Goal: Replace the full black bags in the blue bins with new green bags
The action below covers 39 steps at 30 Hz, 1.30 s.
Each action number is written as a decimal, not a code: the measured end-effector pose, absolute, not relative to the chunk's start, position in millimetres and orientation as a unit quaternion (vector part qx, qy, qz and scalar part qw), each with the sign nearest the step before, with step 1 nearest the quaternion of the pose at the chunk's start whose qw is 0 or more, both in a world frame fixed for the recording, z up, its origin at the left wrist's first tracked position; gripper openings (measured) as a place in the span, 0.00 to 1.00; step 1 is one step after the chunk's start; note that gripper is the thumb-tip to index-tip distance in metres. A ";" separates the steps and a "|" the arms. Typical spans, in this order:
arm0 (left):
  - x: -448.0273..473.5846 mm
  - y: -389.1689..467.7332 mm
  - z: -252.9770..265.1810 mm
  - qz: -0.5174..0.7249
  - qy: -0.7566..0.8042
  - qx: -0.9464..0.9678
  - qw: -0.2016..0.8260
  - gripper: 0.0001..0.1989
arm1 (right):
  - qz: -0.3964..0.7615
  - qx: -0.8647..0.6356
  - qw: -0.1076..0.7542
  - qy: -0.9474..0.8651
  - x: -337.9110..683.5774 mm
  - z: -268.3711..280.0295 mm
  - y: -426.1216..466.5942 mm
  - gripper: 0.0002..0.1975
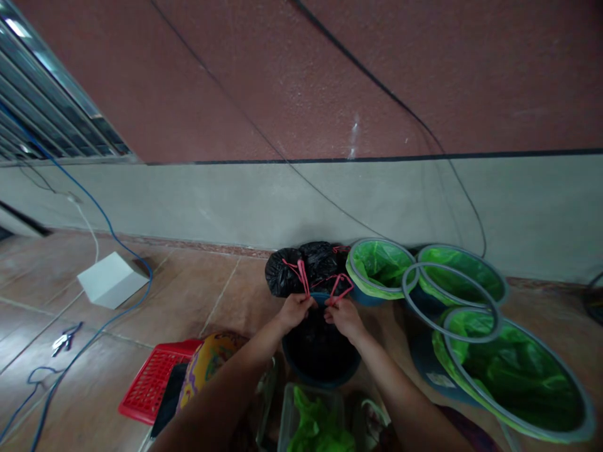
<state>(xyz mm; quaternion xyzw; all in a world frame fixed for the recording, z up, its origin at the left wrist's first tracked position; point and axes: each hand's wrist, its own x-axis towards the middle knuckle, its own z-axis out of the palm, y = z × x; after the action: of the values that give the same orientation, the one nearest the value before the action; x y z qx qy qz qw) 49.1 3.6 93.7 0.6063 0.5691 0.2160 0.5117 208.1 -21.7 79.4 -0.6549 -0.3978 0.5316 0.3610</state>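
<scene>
My left hand point(296, 311) is closed in a pinch on one loop of red drawstring point(302, 275). Opposite it, my right hand point(344, 317) pinches another red drawstring loop point(345, 282). Both hands are above a dark blue bin point(321, 380) with a black garbage bag point(320, 348) inside; the bag's details are lost in shadow. Just behind the bin, against the wall, lie filled black garbage bags point(281, 275) with red ties. A clear plastic container point(287, 414) with a crumpled green bag point(315, 424) stands in front of the bin.
To the right are three bins with green liners point(509, 370), with a loose grey ring point(499, 321) resting over them. A red basket point(153, 376) and a dark phone-like slab point(170, 392) are at left. Beyond lie a white box point(112, 279), keys point(66, 339) and a blue cable point(106, 323).
</scene>
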 end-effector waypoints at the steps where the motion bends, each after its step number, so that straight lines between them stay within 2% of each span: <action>1: 50.4 4.7 98.5 0.210 0.554 0.599 0.539 0.16 | 0.520 -0.653 0.359 -0.418 207.5 82.3 -21.5 0.08; 4: 54.5 8.8 110.6 0.173 0.528 0.589 0.587 0.15 | 0.483 -0.631 0.365 -0.485 206.1 91.3 -21.0 0.09; 12: 66.5 24.0 98.5 0.157 0.538 0.585 0.586 0.16 | 0.320 -0.640 0.328 -0.616 212.0 100.0 -23.3 0.11; 17: 74.6 23.8 80.8 0.187 0.408 0.648 0.616 0.08 | 0.259 -0.582 0.331 -0.697 218.0 102.2 -25.3 0.12; 20: 72.9 23.9 74.9 0.216 0.344 0.661 0.631 0.08 | 0.240 -0.587 0.318 -0.704 221.2 105.0 -21.4 0.12; 25: 62.8 23.3 84.1 0.189 0.323 0.691 0.618 0.11 | 0.264 -0.579 0.295 -0.712 224.7 108.6 -15.3 0.10; 31: 61.0 19.9 106.3 0.149 0.403 0.662 0.614 0.10 | 0.367 -0.541 0.339 -0.677 217.7 109.5 -21.7 0.12; 34: 62.4 19.2 106.6 0.158 0.424 0.621 0.639 0.13 | 0.385 -0.542 0.352 -0.659 214.7 109.8 -25.7 0.14; 39: 63.6 20.3 99.7 0.203 0.441 0.532 0.694 0.18 | 0.333 -0.632 0.255 -0.652 221.7 109.1 -25.3 0.13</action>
<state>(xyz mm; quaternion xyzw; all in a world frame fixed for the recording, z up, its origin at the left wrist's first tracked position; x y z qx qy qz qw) 63.6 20.3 99.7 0.5319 0.4413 0.2034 0.6936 221.7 -25.3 109.1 -0.6320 -0.6520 0.3327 0.2546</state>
